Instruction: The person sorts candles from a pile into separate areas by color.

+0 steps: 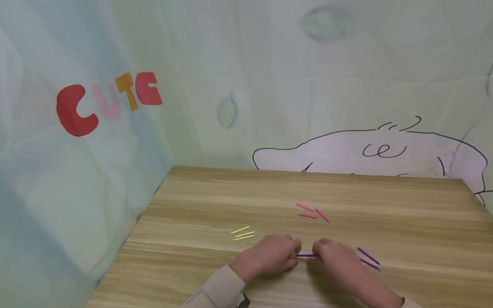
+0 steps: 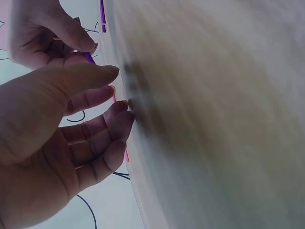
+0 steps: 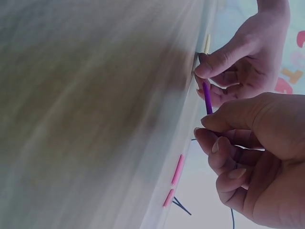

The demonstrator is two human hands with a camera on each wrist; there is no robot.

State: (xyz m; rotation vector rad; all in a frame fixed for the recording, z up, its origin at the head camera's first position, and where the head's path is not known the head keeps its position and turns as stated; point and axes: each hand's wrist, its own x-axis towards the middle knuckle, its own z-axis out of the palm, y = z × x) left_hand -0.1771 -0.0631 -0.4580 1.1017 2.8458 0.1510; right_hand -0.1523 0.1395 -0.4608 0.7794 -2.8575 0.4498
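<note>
A thin purple stick (image 1: 305, 255) spans the gap between my two hands, just above the wooden table near its front. My left hand (image 1: 275, 254) pinches its left end between thumb and fingers. The other end is in the pinch of my right hand (image 1: 338, 264), with thumb against forefinger. In the right wrist view the middle of the purple stick (image 3: 207, 98) shows between both hands; its ends are covered by fingertips. Two more purple sticks (image 1: 369, 255) lie on the table just right of my right hand.
Three yellow sticks (image 1: 244, 236) lie left of my left hand. Farther back on the wooden table (image 1: 209, 189) are three pink sticks (image 1: 308, 216). A printed cloth (image 1: 236, 53) hangs behind the table's back edge and along its left side.
</note>
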